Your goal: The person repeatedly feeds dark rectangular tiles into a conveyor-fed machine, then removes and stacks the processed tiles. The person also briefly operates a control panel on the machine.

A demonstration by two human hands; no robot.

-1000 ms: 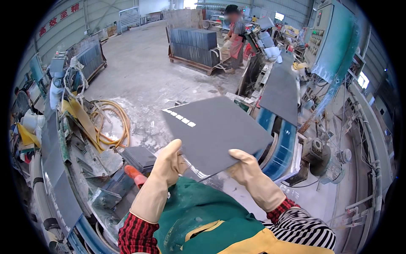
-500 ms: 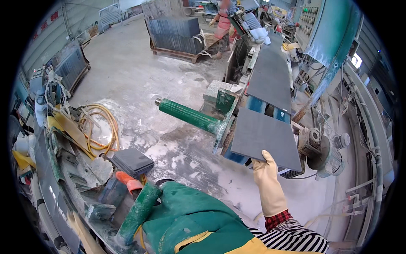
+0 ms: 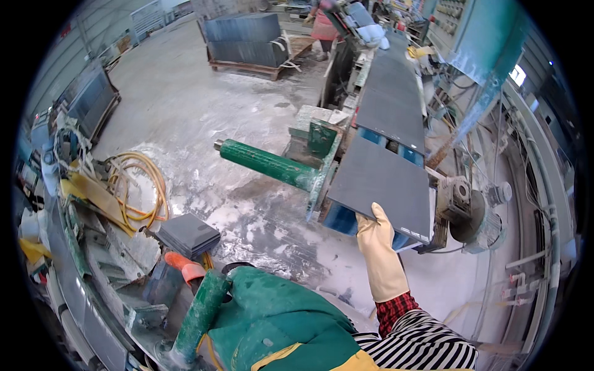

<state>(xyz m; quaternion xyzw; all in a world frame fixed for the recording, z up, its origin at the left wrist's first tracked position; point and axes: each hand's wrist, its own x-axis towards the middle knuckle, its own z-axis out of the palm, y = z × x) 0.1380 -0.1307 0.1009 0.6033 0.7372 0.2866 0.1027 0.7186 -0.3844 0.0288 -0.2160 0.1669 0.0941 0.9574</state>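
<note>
At the bottom centre of the frame is a green apron (image 3: 278, 321), and right of it a striped sleeve with a red checked cuff. From this cuff the right hand (image 3: 378, 247), in a pale yellow rubber glove, reaches up to the middle right. Its fingers are straight and close together, and they lie flat on the near edge of a dark grey slab (image 3: 380, 179); they do not grip it. The slab lies flat on a blue conveyor frame (image 3: 346, 219). The left hand is not in the picture.

Left of the slab, a green roller (image 3: 266, 164) sticks out toward the centre. At lower left lies a small stack of dark tiles (image 3: 187, 234), beside a coil of yellow hose (image 3: 139, 185). Behind the first slab, a second slab (image 3: 393, 111) lies on the same line. At top centre stands a pallet of slabs (image 3: 244, 40).
</note>
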